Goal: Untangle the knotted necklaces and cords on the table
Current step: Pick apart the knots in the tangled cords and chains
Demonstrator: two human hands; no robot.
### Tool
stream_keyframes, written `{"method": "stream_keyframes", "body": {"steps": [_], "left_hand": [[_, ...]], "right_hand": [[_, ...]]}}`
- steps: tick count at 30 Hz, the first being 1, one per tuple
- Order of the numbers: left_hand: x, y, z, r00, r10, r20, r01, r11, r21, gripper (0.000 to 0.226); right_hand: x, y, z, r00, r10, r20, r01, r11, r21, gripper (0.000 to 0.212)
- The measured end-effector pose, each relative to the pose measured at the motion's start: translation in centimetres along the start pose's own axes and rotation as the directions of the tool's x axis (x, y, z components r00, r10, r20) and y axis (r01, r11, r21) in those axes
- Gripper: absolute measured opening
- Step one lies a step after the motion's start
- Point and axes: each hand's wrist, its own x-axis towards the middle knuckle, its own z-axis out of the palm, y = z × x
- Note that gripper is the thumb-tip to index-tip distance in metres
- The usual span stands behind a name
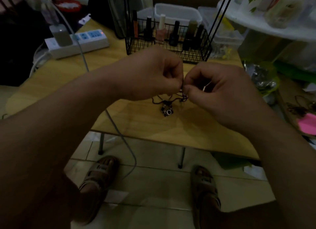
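Above the middle of the wooden table [153,126], the left hand [153,74] and right hand [220,90] both pinch the dark knotted cord [183,96]; its beaded pendant [167,111] dangles below, toward the table's near edge.

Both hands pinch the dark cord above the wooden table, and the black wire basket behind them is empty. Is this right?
Not quite. The head view shows the wire basket holds several small bottles. The rest stands: the left hand and right hand pinch the dark cord above the wooden table.
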Motion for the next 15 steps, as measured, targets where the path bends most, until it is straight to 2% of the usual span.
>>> {"method": "stream_keyframes", "body": {"steps": [6,9,12,15], "left_hand": [[0.3,0.1,0.3,0.988,0.02,-0.153,-0.029,0.998,-0.055,0.014],[0.4,0.2,0.4,0.976,-0.047,-0.214,-0.005,0.972,-0.236,0.007],[0.6,0.3,0.6,0.971,-0.153,-0.186,0.046,0.876,-0.481,0.009],[0.6,-0.2,0.1,0.988,-0.129,-0.085,0.078,0.892,-0.445,0.012]], "right_hand": [[0.6,0.0,1.0,0.989,0.03,-0.147,-0.021,0.998,0.061,0.008],[0.9,-0.3,1.3,0.969,0.094,-0.229,-0.045,0.977,0.211,0.008],[1.1,-0.3,1.3,0.954,0.164,-0.249,-0.062,0.925,0.374,0.008],[1.0,0.1,0.6,0.979,0.139,-0.151,-0.085,0.945,0.316,0.004]]}}
